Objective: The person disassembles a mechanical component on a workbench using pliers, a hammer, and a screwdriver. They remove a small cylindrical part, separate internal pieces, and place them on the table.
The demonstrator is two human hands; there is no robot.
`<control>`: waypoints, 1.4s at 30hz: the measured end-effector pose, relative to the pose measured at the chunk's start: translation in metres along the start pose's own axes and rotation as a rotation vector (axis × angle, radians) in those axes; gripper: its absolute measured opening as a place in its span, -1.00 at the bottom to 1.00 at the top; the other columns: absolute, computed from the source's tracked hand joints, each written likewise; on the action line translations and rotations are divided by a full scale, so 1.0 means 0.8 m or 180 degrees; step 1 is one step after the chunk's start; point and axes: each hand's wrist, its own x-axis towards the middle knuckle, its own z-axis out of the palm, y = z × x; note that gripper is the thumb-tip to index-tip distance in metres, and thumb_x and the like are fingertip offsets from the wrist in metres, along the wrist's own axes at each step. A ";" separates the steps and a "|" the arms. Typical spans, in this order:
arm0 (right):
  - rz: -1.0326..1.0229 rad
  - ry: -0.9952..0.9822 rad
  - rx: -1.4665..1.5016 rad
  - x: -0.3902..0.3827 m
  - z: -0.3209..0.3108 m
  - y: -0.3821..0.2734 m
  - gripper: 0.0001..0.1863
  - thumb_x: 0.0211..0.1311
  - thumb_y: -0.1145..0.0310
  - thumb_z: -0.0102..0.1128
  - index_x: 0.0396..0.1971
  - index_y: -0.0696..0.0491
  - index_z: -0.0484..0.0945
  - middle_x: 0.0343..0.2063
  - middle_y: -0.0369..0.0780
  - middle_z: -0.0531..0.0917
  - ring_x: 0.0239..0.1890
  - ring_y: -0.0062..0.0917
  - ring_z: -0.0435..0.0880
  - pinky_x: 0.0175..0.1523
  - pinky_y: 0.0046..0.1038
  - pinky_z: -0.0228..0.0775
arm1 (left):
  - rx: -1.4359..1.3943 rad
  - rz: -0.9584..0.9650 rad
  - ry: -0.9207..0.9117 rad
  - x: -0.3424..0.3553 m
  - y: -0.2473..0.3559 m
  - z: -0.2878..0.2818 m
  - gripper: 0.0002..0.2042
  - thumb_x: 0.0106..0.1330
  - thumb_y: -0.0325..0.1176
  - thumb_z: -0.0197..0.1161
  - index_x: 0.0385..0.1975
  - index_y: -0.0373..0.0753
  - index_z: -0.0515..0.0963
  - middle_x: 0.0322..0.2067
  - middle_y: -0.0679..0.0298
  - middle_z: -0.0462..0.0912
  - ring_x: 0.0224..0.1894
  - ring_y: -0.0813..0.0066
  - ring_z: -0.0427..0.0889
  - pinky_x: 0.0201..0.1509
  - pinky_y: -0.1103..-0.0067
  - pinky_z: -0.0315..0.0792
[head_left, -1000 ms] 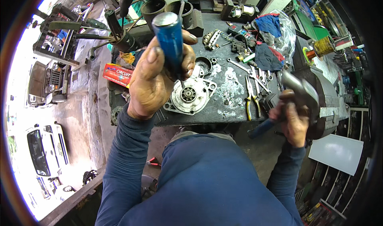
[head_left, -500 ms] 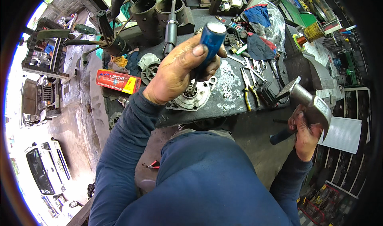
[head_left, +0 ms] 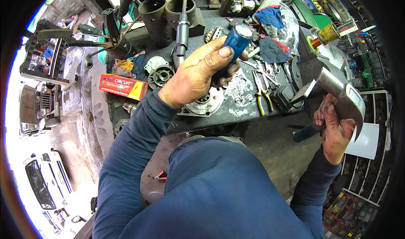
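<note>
Two hands were in view: the left hand (head_left: 192, 76) closed its grip on one blue-handled tool (head_left: 234, 44), the right hand (head_left: 333, 129) on one claw hammer (head_left: 344, 96). On the counter (head_left: 236, 112) lay one round metal housing (head_left: 205, 104) at the near edge, one smaller grey housing (head_left: 159, 72) further in, one red and yellow carton (head_left: 122, 87) at the left edge, and one pair of yellow-handled pliers (head_left: 260, 96) toward the right. Two dark cylinders (head_left: 168, 13) stood side by side at the far edge. Two blue rags (head_left: 270, 32) lay near the far right corner. Beyond the left edge, two vehicles (head_left: 40, 142) were parked
</note>
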 end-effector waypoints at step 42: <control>-0.2034 -0.1291 -0.3382 0.172 0.076 -0.106 -0.63 0.63 0.12 0.24 0.09 0.13 0.68 -0.37 -0.31 0.57 -0.42 -0.68 0.50 -0.31 -0.54 0.37 | 0.0770 -0.0230 -0.0385 0.031 0.001 -0.008 -0.72 0.47 -0.22 0.43 -0.38 -0.18 0.49 -0.61 0.48 0.39 -0.60 0.73 0.30 -0.54 0.64 0.14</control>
